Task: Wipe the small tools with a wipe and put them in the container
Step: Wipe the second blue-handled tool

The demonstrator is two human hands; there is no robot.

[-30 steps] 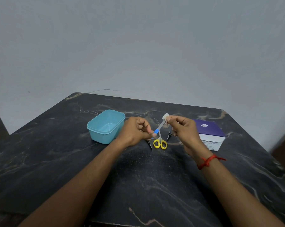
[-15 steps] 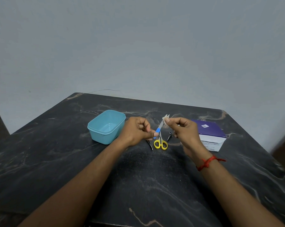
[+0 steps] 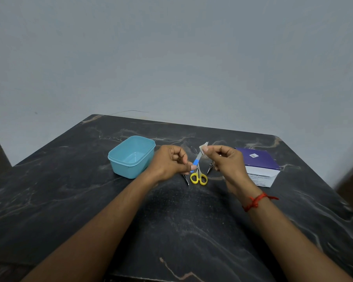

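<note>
**Blue-handled tool (image 3: 196,162) under the wipe (image 3: 203,147)**

The left hand (image 3: 169,162) pinches its handle above the desk (image 3: 171,231); the right hand (image 3: 224,159) pinches the wipe on its metal tip. Wiping seems underway; next, a short carry left into the teal container (image 3: 126,169).

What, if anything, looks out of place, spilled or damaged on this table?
Nothing stands out. The teal container sits upright, the yellow scissors lie flat on the table, and the left hand holds a blue-handled tool while the right hand pinches a wipe on its tip.
</note>
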